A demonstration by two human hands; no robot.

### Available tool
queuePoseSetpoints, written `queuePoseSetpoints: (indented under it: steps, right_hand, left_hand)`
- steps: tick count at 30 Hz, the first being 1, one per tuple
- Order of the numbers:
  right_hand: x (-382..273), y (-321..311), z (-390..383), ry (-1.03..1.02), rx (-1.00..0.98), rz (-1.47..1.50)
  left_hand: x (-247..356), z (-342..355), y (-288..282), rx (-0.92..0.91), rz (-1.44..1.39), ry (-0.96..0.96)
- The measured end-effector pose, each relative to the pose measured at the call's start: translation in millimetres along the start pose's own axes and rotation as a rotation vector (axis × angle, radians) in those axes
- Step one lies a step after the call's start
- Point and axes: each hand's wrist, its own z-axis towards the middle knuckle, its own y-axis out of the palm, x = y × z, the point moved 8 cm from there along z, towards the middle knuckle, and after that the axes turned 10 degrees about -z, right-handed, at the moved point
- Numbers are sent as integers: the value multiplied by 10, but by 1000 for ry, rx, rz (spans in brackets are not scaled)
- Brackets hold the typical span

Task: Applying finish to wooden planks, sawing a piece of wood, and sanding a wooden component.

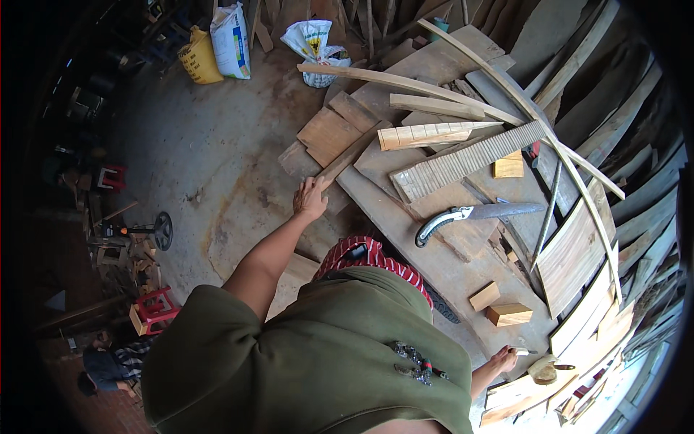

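Note:
My left hand (309, 199) grips the near end of a narrow brown board (354, 148) beside the workbench's left edge. My right hand (500, 359) holds a small pale-handled tool (519, 351) at the lower right, its exact kind unclear. Near that hand are two small wooden blocks (509, 314) and a round tan object (542, 371). On the workbench (455, 333) lie a folding saw (481, 212) with a black and grey handle, a ridged wooden plank (466, 160), a yellowish square block (508, 165) and several long, thin curved strips (426, 90).
Stacked boards (636, 181) line the right side. Sacks (231, 43) stand at the back beside loose timber. At the left are red plastic stools (155, 307), a wheeled item (163, 230) and clutter on the concrete floor (173, 145). Another person (101, 362) is low at the bottom left.

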Motion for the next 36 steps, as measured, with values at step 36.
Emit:
queuePoseSetpoints:
  steps: [36]
  right_hand:
    - [760,2935,-4246,-134,-1070,-604]
  left_hand:
    - [694,715,-454,-979,-1378,-15]
